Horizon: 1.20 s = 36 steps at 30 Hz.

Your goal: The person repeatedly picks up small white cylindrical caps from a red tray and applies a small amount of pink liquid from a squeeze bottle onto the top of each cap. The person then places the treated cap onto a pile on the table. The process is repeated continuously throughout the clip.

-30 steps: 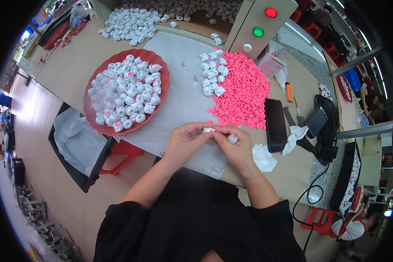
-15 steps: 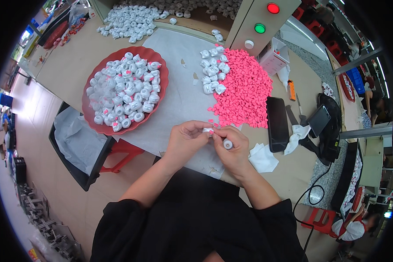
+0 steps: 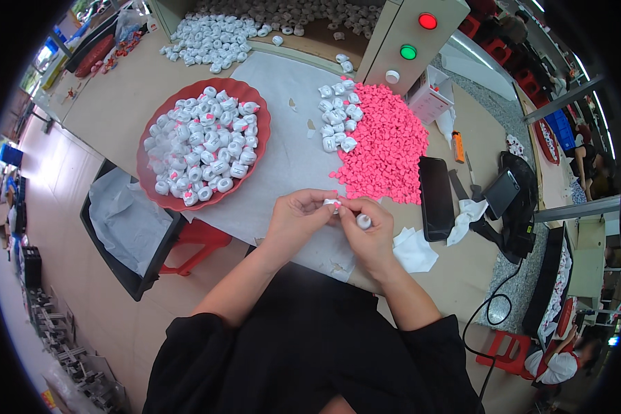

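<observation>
My left hand [image 3: 293, 222] pinches a small white rounded piece [image 3: 330, 203] with a pink bit [image 3: 337, 205] on it. Fingertips of my right hand [image 3: 374, 241] meet it from the other side, at the pink bit. A slim white tube [image 3: 363, 221] is tucked in my right hand's curled fingers, only its round end showing. Just beyond my hands lies a heap of small pink pieces [image 3: 383, 148], with a cluster of white rounded pieces [image 3: 338, 114] along its left edge. To the left, a red scalloped bowl [image 3: 265, 131] holds many white pieces, some with pink bits.
More white pieces [image 3: 207, 38] lie at the back by an open cabinet. A black phone [image 3: 436, 200], white cloth [image 3: 414, 250], orange lighter [image 3: 457, 146], nozzle bottle [image 3: 446, 123] and small white box [image 3: 431, 96] are at right. A black lined tray [image 3: 127, 221] stands beside the table at left.
My hands stay together at the small white piece, with the right fingers shifted slightly and the tube turned a little. The whole view has moved slightly.
</observation>
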### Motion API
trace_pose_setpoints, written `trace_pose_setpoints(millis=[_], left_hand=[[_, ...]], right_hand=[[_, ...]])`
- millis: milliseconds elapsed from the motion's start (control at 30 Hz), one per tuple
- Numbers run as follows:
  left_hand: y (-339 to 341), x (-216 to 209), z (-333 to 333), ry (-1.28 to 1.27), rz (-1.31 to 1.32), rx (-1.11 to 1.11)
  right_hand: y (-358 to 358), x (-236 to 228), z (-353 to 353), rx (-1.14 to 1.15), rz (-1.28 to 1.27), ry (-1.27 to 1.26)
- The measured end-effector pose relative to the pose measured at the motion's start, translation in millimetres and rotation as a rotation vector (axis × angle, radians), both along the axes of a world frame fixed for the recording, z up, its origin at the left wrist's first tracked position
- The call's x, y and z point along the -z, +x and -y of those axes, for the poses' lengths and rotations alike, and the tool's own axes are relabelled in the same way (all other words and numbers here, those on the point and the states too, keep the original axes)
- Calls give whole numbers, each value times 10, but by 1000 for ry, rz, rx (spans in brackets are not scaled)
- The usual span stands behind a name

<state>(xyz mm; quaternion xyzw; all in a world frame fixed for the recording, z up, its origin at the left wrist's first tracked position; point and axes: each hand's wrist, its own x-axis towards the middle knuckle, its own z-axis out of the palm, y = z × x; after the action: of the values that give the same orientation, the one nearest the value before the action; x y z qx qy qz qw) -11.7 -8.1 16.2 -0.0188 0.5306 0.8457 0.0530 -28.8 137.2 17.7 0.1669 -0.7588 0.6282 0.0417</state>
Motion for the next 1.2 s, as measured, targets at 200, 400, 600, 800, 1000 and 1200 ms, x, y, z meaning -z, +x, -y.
trace_pose_setpoints(millis=[200,400,600,800,1000,1200], left_hand=[[5,3,14,-21,31,2],[7,27,15,-50,23,14],[15,24,47,-9,-2,53],[6,-12,56,-2,11,72],[10,22,51,30,33,54],[17,26,41,54,32,40]], right_hand=[[-67,-114,-50,-70,549,-341],[-68,-97,-67,-90,564,-382],[-42,-112,-45,-73,514,-293],[-31,-85,-43,-74,456,-219],[-7,-77,-17,-77,338,-189],[-5,-43,-7,-69,198,-112]])
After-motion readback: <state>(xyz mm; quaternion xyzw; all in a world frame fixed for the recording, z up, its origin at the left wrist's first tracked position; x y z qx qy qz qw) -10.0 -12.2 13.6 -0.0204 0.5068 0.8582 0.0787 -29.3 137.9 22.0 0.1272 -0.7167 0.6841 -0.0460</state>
